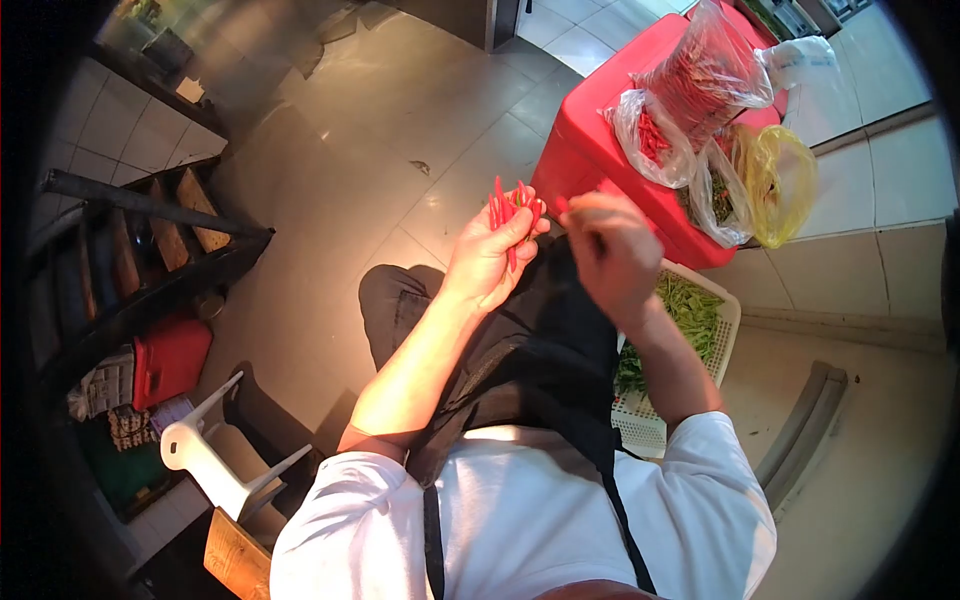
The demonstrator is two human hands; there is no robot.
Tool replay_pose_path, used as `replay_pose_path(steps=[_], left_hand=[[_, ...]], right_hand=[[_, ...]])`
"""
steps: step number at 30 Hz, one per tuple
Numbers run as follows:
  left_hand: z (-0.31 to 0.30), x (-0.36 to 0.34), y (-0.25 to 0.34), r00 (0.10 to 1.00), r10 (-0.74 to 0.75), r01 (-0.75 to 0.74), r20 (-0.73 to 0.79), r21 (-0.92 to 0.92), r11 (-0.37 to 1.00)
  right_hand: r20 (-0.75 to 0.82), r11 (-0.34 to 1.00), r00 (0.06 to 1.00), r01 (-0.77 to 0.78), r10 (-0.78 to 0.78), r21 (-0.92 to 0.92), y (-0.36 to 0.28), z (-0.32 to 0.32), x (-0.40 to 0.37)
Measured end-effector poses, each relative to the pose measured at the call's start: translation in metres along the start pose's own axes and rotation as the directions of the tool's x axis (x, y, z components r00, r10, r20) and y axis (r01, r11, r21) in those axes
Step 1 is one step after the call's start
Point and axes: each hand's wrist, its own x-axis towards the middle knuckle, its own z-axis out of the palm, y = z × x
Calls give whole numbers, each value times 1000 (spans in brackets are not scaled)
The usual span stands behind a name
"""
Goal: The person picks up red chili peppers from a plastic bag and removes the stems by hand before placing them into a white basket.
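Observation:
My left hand point(478, 262) is closed around several red chili peppers point(499, 206), whose tips stick up past the thumb and fingers. Just to the right, my right hand point(618, 258) is curled with its fingers drawn together and partly blurred by motion. A bit of red shows by its fingertips, but what it pinches is not clear. The two hands are apart, above my dark apron point(530, 370). Below my right forearm stands a pale plastic basket point(733, 318) with green leafy vegetables point(688, 312) in it.
A red box point(590, 130) at the upper right bears clear bags of red chilies point(700, 85) and a yellow plastic bag point(785, 185). At the left are a white plastic stool point(215, 470), a dark stair frame point(150, 205) and a red container point(170, 360). Tiled wall runs along the right.

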Motion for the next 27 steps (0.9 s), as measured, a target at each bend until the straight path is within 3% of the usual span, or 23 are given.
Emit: replay_pose_path(steps=[5, 8, 11, 13, 15, 16, 18, 21, 27], left_hand=[[6, 4, -11, 993, 113, -113, -17, 11, 994], [-1, 4, -11, 995, 96, -96, 1, 14, 995], [-4, 3, -8, 994, 88, -85, -68, 49, 995], [-2, 2, -4, 997, 67, -65, -21, 103, 993], [6, 0, -2, 998, 68, -66, -5, 176, 982], [11, -1, -1, 997, 78, -74, -11, 222, 972], [15, 1, -2, 996, 89, -83, -7, 288, 954], [14, 4, -6, 994, 112, -107, 3, 330, 938], [12, 4, -11, 989, 150, -132, -16, 381, 915]], right_hand=[[145, 994, 989, 51, -37, -96, -13, 19, -28], [120, 990, 990, 90, -77, -105, -9, 23, -31], [121, 995, 993, -8, -4, 95, -11, 24, -32], [32, 934, 949, -314, 313, 171, -15, 19, -33], [56, 776, 825, -550, 563, 307, -6, 15, -33], [207, 572, 710, -677, 673, 463, 0, 14, -32], [340, 492, 651, -747, 679, 447, 4, 7, -26], [396, 491, 606, -794, 690, 359, 7, -1, -21], [373, 524, 610, -792, 699, 314, 7, 3, -21]])
